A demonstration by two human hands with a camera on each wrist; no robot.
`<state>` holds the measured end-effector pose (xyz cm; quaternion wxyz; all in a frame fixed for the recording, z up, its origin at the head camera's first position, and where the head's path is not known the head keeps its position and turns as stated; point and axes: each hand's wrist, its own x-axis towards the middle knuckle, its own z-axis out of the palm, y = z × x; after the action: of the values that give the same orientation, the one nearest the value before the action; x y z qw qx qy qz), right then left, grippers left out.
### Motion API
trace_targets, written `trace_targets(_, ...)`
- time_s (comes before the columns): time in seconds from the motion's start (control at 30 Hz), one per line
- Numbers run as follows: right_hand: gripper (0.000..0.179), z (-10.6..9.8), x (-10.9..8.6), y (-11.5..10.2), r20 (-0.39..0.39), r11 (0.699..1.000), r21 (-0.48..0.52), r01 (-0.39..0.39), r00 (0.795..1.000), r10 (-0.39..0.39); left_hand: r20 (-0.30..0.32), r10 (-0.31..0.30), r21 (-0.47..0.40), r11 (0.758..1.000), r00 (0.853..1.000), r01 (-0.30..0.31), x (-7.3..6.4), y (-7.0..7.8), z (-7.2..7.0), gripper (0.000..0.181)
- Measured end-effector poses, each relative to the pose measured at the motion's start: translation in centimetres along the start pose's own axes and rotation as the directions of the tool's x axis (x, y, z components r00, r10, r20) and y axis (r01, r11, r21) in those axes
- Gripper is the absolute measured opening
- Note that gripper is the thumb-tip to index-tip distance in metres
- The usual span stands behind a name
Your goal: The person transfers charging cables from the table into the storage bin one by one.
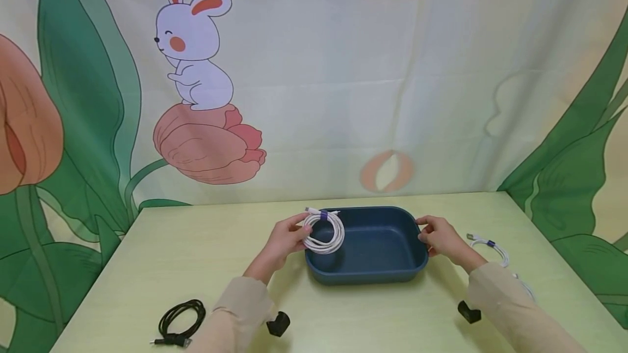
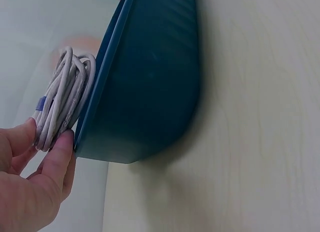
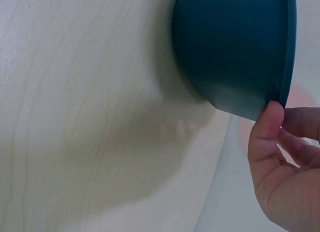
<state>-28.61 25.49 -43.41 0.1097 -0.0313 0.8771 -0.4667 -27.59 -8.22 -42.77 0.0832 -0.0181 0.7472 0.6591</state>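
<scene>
A coiled white cable (image 1: 337, 233) with a purple tie is pinched between the thumb and fingers of my left hand (image 1: 287, 237). It stands at the left end of a dark blue tray (image 1: 368, 277), over the rim. The left wrist view shows the coil (image 2: 65, 99) right beside the tray's outer wall (image 2: 145, 82), fingertips at the rim. At the tray's right end, my right hand (image 1: 439, 237) grips the rim; in the right wrist view the thumb (image 3: 270, 122) presses on the wall's edge. Inside, the tray's visible floor is bare.
A coiled black cable (image 1: 169, 323) lies at the front left of the table (image 1: 230, 222). White cable (image 1: 495, 247) with a dark tie lies at the right, partly behind my right sleeve. A patterned cloth (image 1: 319, 97) hangs behind the table's far edge.
</scene>
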Motion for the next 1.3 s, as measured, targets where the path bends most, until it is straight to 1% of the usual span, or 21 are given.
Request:
trace_targets(0.23,0.042,-0.1,0.0,0.1,-0.002,1.0,0.0,-0.002,1.0,0.002,0.0,0.008,0.025,1.0,1.0,-0.008,0.3,0.3,0.4,0.041)
trace_targets(0.47,0.041,0.0,0.0,0.1,-0.002,1.0,0.004,-0.003,1.0,0.003,0.008,0.001,0.033,0.999,1.0,-0.001,0.9,0.8,0.9,0.041)
trace_targets(0.7,0.041,0.0,0.1,0.1,-0.004,1.0,0.002,0.005,1.0,-0.005,0.025,0.032,0.02,0.999,0.999,-0.032,1.2,0.8,1.5,0.038)
trace_targets(0.97,0.041,-0.1,0.1,0.1,-0.009,1.0,-0.015,0.002,1.0,-0.002,0.026,0.013,0.041,0.999,1.0,-0.014,1.4,1.0,1.9,0.038)
trace_targets(1.2,0.041,-0.1,0.1,0.2,-0.007,1.0,-0.017,0.002,1.0,-0.002,0.016,0.018,0.049,0.999,1.0,-0.018,1.5,1.1,2.9,0.037)
trace_targets(1.3,0.041,-0.1,0.0,0.1,-0.009,1.0,-0.014,-0.005,1.0,0.004,0.008,0.011,0.055,0.998,1.0,-0.011,1.5,1.2,3.2,0.036)
